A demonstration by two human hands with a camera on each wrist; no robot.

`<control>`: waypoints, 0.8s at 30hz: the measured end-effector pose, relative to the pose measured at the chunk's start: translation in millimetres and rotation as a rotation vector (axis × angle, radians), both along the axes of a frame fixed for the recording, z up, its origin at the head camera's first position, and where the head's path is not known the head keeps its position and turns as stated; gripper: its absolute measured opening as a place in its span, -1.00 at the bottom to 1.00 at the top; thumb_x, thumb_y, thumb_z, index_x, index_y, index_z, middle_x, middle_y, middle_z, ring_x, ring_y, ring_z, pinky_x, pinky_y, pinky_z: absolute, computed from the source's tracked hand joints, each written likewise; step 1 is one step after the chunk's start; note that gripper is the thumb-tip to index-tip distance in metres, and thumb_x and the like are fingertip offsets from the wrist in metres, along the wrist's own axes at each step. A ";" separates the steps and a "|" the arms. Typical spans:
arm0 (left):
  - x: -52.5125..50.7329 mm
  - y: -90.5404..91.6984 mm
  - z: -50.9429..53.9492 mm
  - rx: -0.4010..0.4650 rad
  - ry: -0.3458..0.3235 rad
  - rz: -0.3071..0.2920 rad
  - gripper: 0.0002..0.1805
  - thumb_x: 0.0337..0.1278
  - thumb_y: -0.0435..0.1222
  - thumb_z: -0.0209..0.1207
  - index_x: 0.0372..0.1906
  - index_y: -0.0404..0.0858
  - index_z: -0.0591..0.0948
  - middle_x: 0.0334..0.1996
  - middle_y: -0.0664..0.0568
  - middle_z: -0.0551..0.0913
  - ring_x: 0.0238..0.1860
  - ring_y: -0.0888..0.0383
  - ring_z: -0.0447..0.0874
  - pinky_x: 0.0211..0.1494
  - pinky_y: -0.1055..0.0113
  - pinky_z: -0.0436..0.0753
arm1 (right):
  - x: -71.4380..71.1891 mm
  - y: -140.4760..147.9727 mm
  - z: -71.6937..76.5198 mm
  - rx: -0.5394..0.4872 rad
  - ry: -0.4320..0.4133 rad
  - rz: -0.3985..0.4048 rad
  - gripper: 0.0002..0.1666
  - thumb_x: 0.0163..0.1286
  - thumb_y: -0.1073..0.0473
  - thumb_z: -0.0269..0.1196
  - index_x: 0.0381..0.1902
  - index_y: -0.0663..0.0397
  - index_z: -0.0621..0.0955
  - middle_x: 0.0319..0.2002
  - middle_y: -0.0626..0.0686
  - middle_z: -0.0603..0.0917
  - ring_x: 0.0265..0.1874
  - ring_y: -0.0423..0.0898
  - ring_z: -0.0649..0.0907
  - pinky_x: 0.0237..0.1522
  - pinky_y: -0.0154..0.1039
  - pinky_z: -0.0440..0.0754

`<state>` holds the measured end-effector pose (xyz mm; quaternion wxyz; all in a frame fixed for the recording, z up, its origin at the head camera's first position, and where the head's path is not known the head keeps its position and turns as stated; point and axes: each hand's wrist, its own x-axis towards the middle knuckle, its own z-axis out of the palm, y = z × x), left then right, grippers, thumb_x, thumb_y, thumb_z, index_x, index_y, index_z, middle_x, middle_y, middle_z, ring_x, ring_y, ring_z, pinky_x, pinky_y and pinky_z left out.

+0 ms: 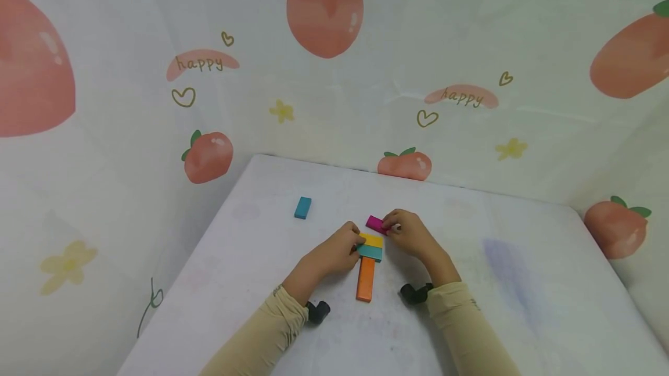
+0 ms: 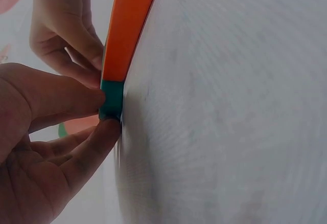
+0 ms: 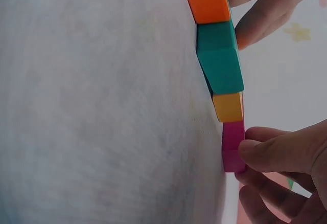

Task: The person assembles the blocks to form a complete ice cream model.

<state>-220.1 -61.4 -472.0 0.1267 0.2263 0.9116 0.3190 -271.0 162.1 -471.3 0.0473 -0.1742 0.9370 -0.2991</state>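
My left hand (image 1: pixel 334 251) pinches the left end of the teal block (image 1: pixel 370 253); its fingertips also lie against the yellow block (image 1: pixel 372 240) just behind. In the left wrist view, thumb and finger close about the teal block (image 2: pixel 112 98). An orange block (image 1: pixel 366 279) lies lengthwise, its far end against the teal one. With thumb and fingers my right hand (image 1: pixel 413 235) holds the magenta block (image 1: pixel 374 224) at its right end. In the right wrist view, the magenta block (image 3: pixel 233 144) appears right beside the yellow block (image 3: pixel 228 107). Fingers hide parts of the blocks.
A blue block (image 1: pixel 302 207) lies apart, to the far left on the white tabletop (image 1: pixel 522 283). Behind and at the sides hangs a white cloth (image 1: pixel 345 97) printed with peaches. Black wrist-worn devices (image 1: pixel 414 293) sit beneath both forearms.
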 end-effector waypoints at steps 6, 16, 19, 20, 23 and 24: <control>0.7 -1.1 0.5 0.000 0.012 -0.007 -0.57 0.47 -0.42 0.20 0.35 -0.41 0.63 0.34 -0.16 0.48 0.26 0.07 0.59 0.42 0.18 0.62 | 2.5 -3.3 -0.6 -0.008 0.003 0.019 -0.80 0.42 0.44 0.30 -0.19 0.18 0.83 0.06 0.14 0.77 0.14 0.15 0.70 0.23 0.12 0.72; 0.4 -3.0 -1.6 0.013 0.028 -0.021 -0.57 0.46 -0.41 0.20 0.34 -0.42 0.63 0.33 -0.17 0.48 0.22 0.08 0.59 0.41 0.18 0.62 | 4.1 -7.2 -2.3 -0.016 -0.002 0.056 -0.77 0.43 0.46 0.29 -0.13 0.18 0.83 0.05 0.11 0.76 0.15 0.13 0.70 0.23 0.12 0.72; 0.1 -2.9 -1.6 0.014 0.032 -0.026 -0.57 0.45 -0.41 0.20 0.34 -0.42 0.62 0.31 -0.17 0.47 0.19 0.09 0.58 0.41 0.18 0.62 | 4.7 -6.9 -2.1 -0.024 0.002 0.065 -0.76 0.43 0.47 0.28 -0.13 0.18 0.84 0.05 0.11 0.77 0.15 0.13 0.69 0.23 0.13 0.72; 0.0 -2.9 -1.6 0.015 0.034 -0.027 -0.57 0.45 -0.41 0.20 0.34 -0.42 0.62 0.31 -0.17 0.47 0.19 0.08 0.58 0.41 0.18 0.62 | 4.8 -6.9 -2.0 -0.024 0.002 0.067 -0.76 0.43 0.47 0.28 -0.13 0.18 0.84 0.05 0.11 0.77 0.15 0.13 0.69 0.23 0.13 0.71; 0.2 -2.9 -1.8 0.014 0.041 -0.030 -0.57 0.45 -0.41 0.20 0.33 -0.42 0.63 0.31 -0.18 0.47 0.19 0.09 0.57 0.41 0.19 0.62 | 5.4 -7.6 -1.2 -0.026 0.003 0.073 -0.75 0.43 0.48 0.27 -0.14 0.18 0.84 0.05 0.11 0.77 0.15 0.13 0.69 0.23 0.14 0.71; 0.4 -3.0 -1.9 0.015 0.043 -0.031 -0.57 0.45 -0.41 0.20 0.33 -0.42 0.63 0.32 -0.18 0.47 0.19 0.08 0.57 0.41 0.19 0.62 | 5.5 -8.0 -1.1 -0.026 0.000 0.072 -0.74 0.42 0.48 0.27 -0.14 0.17 0.84 0.05 0.11 0.77 0.15 0.13 0.69 0.24 0.13 0.71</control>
